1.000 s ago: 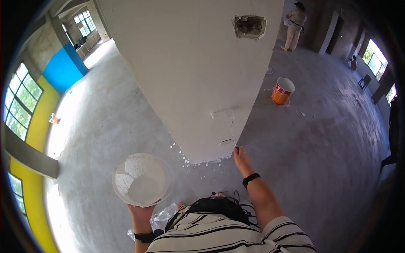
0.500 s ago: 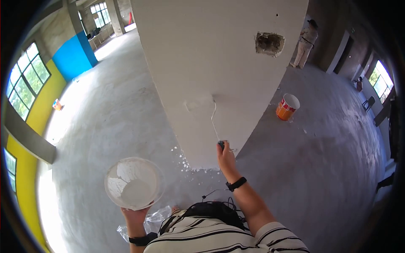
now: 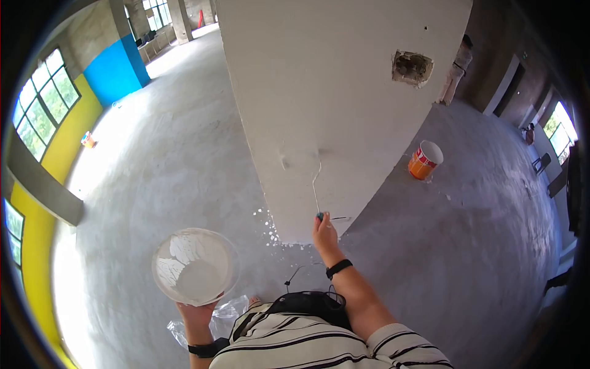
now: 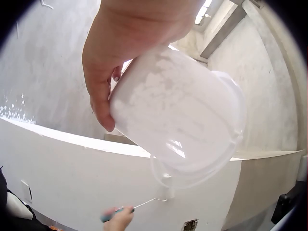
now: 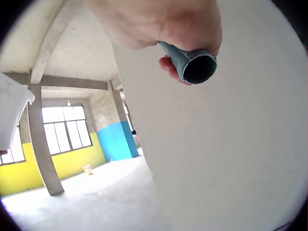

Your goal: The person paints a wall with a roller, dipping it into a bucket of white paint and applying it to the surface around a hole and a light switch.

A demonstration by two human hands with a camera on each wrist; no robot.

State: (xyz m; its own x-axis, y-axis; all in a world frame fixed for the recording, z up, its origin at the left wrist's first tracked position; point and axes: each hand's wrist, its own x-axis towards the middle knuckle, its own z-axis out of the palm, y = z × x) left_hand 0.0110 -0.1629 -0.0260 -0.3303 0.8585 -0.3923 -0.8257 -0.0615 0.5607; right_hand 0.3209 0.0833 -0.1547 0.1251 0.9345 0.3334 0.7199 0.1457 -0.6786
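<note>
Bucket (image 4: 163,110) sits in the left hand (image 3: 196,313), fingers curled round its base. Farther forward, the right hand (image 3: 326,237) grips the handle of the roller (image 3: 315,186), which reaches the pale pillar (image 3: 332,92). Beyond stands an orange pail (image 3: 420,169).

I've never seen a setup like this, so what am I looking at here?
No robot here, just a person's bare hands. The head camera looks down from above: the left hand grips a bowl of pale liquid, and the right hand holds a tool toward a pale wall. The tool's far end is hard to make out. The left wrist camera sees the bowl's outside; the right wrist camera sees the handle. White spots and an orange bucket are on the floor.
</note>
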